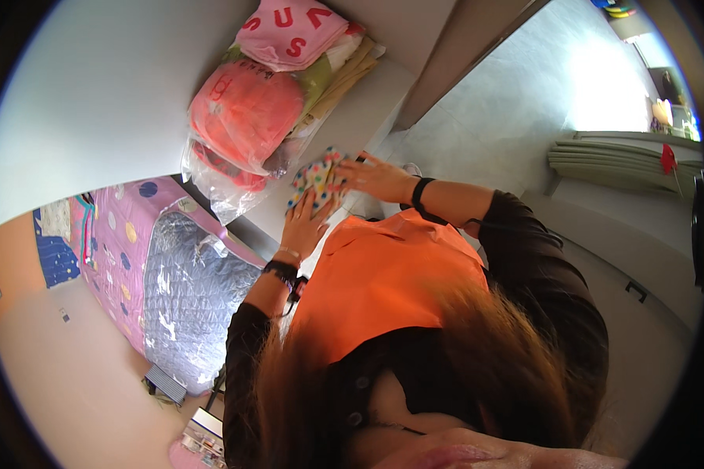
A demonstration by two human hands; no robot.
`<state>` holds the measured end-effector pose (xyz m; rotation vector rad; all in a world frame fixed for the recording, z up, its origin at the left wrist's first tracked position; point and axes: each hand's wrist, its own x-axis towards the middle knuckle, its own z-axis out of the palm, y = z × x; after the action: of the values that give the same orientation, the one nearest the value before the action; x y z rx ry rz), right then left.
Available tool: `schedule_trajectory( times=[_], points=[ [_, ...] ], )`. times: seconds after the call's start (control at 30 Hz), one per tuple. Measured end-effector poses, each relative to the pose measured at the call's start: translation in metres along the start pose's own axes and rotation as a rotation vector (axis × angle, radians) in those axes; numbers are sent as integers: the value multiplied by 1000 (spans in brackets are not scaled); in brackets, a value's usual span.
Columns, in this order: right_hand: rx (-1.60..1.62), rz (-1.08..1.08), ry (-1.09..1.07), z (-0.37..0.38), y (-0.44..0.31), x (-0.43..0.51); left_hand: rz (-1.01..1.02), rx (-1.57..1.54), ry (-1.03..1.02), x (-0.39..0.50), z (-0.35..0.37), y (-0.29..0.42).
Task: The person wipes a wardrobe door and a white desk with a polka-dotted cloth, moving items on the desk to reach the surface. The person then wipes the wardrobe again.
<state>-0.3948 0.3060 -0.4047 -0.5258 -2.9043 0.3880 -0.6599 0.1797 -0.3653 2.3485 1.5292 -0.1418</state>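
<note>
A small folded cloth, white with multicoloured dots, is between my two hands at the front of a pale shelf. My left hand has its fingers spread over the cloth's near end. On the far right end of the cloth lies my right hand, its fingers slightly blurred. Just beyond the cloth, a clear plastic bag holds coral-red folded fabric. Behind that bag rests a pink folded textile with red letters, on top of green and tan fabric.
On the left is a bed with a grey quilt and a purple patterned sheet. A brown door-like panel edge rises beside the shelf. At right, green folded fabric lies on a ledge. An orange apron covers my front.
</note>
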Motion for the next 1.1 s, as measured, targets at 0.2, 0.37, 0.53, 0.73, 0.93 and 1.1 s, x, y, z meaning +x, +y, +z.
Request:
schedule_trajectory(
  times=[0.2, 0.37, 0.53, 0.73, 0.93, 1.1],
  points=[
    [-270, 412, 34, -36, 89, -49, 182, 170, 55, 173, -29, 35],
    [-113, 643, 257, -45, 149, -50, 230, 152, 70, 281, -45, 54],
    [47, 648, 317, -33, 114, -35, 302, 132, 96, 260, -48, 39],
    [463, 442, 161, -13, 10, -15, 145, 74, 25, 89, -19, 25],
    [171, 411, 207, -5, -9, 11, -1, -118, 150, 22, 3, 27],
    [294, 137, 17, 20, -68, 36, -1, -286, 354, -26, 11, -5]
  ],
)
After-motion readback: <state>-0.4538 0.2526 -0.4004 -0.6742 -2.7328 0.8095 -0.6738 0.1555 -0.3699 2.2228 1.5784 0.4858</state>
